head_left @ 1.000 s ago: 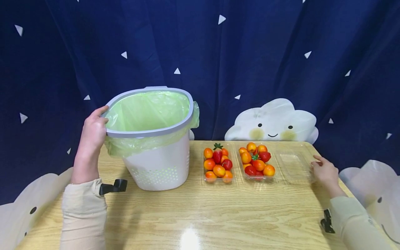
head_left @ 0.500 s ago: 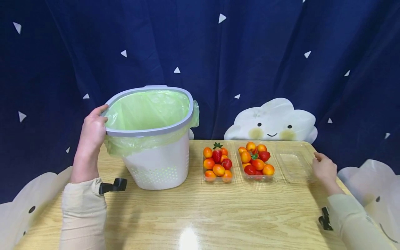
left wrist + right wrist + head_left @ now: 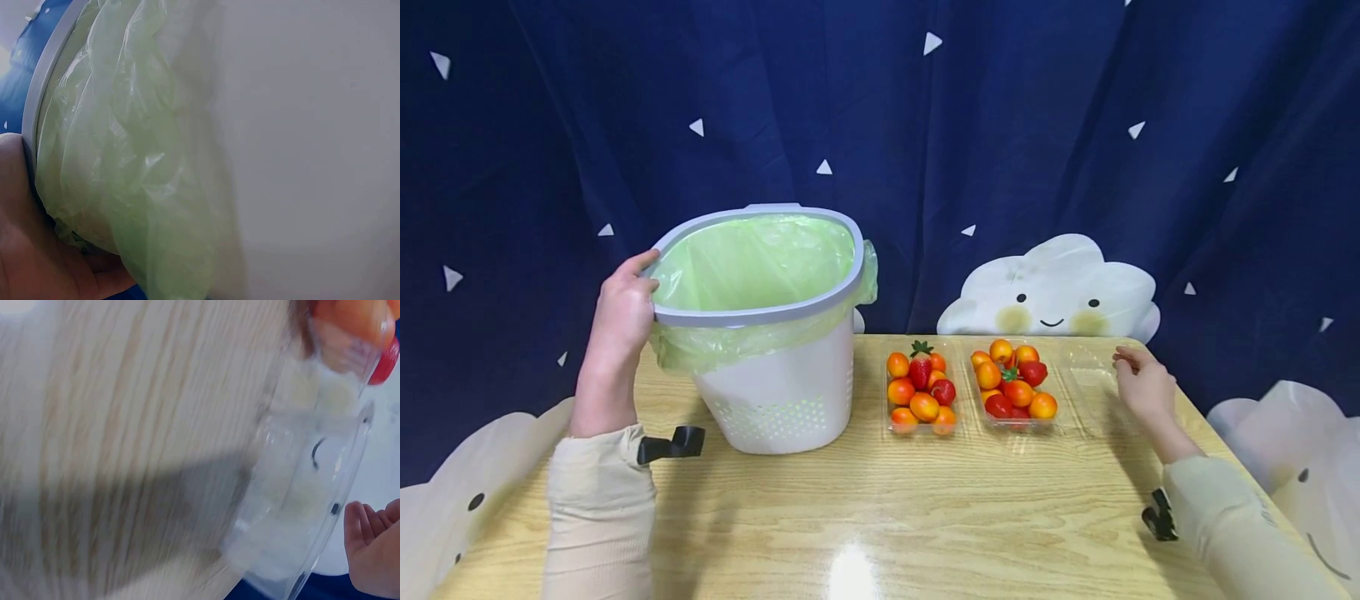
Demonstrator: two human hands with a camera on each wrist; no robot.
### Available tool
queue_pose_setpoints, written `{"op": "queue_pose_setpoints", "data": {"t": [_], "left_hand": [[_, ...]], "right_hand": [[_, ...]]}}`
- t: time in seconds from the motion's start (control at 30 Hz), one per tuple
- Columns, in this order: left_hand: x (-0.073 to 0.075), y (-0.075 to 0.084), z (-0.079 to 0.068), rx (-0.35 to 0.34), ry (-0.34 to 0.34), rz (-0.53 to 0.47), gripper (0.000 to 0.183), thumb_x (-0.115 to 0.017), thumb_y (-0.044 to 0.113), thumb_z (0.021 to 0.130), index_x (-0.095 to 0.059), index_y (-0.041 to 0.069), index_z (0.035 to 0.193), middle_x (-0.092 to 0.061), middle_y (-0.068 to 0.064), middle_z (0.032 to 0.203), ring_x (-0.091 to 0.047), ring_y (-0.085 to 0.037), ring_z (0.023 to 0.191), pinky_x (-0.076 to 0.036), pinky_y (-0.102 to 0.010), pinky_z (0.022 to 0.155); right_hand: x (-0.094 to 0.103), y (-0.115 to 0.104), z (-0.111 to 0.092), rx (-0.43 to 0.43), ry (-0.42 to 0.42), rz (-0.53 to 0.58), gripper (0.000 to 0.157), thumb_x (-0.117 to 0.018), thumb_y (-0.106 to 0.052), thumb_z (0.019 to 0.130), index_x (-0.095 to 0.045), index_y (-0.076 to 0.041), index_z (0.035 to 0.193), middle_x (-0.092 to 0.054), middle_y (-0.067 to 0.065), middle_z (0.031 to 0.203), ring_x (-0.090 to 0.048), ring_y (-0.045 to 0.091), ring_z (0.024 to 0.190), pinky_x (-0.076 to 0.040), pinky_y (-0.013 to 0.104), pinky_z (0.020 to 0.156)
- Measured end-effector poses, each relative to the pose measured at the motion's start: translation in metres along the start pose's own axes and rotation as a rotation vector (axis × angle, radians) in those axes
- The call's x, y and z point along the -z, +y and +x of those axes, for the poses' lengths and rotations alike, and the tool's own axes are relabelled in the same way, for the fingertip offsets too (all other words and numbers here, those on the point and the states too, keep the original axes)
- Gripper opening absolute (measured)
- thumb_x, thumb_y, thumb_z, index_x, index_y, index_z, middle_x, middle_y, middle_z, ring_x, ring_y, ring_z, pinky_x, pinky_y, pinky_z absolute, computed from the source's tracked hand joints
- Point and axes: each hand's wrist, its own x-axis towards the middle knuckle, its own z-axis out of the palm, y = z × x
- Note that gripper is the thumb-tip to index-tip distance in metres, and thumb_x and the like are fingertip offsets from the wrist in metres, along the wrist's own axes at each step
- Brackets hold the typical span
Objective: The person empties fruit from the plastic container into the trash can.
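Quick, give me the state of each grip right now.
Left grip: closed, holding the bin rim.
Right grip: open, holding nothing that shows, by the empty clear container.

The left arm (image 3: 606, 404), in a cream cloth sleeve (image 3: 598, 500), points up, and the bare left hand (image 3: 625, 308) grips with bent fingers. The right arm (image 3: 1176, 450), in a cream cloth sleeve too, reaches forward and leans left. The bare right hand (image 3: 1146, 387) (lower than the other one in the head view) has loose, softly bent fingers. Small black straps (image 3: 672, 446) sit at both wrists.
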Motion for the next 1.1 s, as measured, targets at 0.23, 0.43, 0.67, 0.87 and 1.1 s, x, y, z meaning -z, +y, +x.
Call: {"op": "queue_pose_setpoints", "data": {"t": [0.23,0.43,0.67,0.87,1.1], "left_hand": [[0.0,0.0,-0.001,0.015,-0.01,-0.001,0.047,-0.022,0.007,0.086,-0.025,0.0,0.133,-0.028,-0.02,0.133,-0.029,-0.029,0.114,-0.021,-0.039,0.097],[0.0,0.001,0.0,0.007,-0.006,-0.007,0.047,-0.022,0.006,0.086,-0.026,0.0,0.132,-0.028,-0.019,0.133,-0.029,-0.029,0.113,-0.021,-0.04,0.097],[0.0,0.002,-0.001,0.019,-0.006,-0.005,0.047,-0.022,0.007,0.086,-0.025,0.001,0.133,-0.027,-0.019,0.133,-0.03,-0.029,0.113,-0.022,-0.039,0.096],[0.0,0.002,-0.001,0.018,-0.007,-0.01,0.047,-0.022,0.007,0.086,-0.025,0.0,0.133,-0.028,-0.019,0.133,-0.03,-0.029,0.112,-0.023,-0.04,0.095],[0.0,0.001,-0.002,0.019,0.002,0.002,0.047,-0.022,0.007,0.086,-0.026,0.001,0.132,-0.029,-0.018,0.133,-0.032,-0.028,0.11,-0.025,-0.038,0.094]], "right_hand": [[-0.011,-0.017,-0.004,0.002,-0.073,0.279,0.035,-0.033,-0.007,0.089,-0.043,0.013,0.116,-0.051,0.03,0.104,-0.043,-0.018,0.062,-0.044,0.012,0.056],[-0.02,-0.027,-0.007,0.01,-0.119,0.362,0.035,-0.035,-0.007,0.089,-0.041,0.012,0.118,-0.051,0.031,0.104,-0.05,-0.011,0.065,-0.046,0.016,0.058],[-0.028,-0.035,-0.011,-0.015,-0.173,0.404,0.036,-0.035,-0.009,0.089,-0.041,0.012,0.119,-0.049,0.03,0.107,-0.051,-0.008,0.07,-0.047,0.019,0.063],[-0.037,-0.038,-0.013,0.018,-0.206,0.392,0.035,-0.038,-0.004,0.088,-0.041,0.013,0.118,-0.05,0.031,0.106,-0.052,-0.003,0.073,-0.047,0.026,0.067],[-0.049,-0.035,-0.015,0.027,-0.273,0.26,0.038,-0.04,-0.006,0.086,-0.039,0.01,0.121,-0.047,0.03,0.112,-0.052,0.037,0.093,-0.047,0.032,0.069]]}}
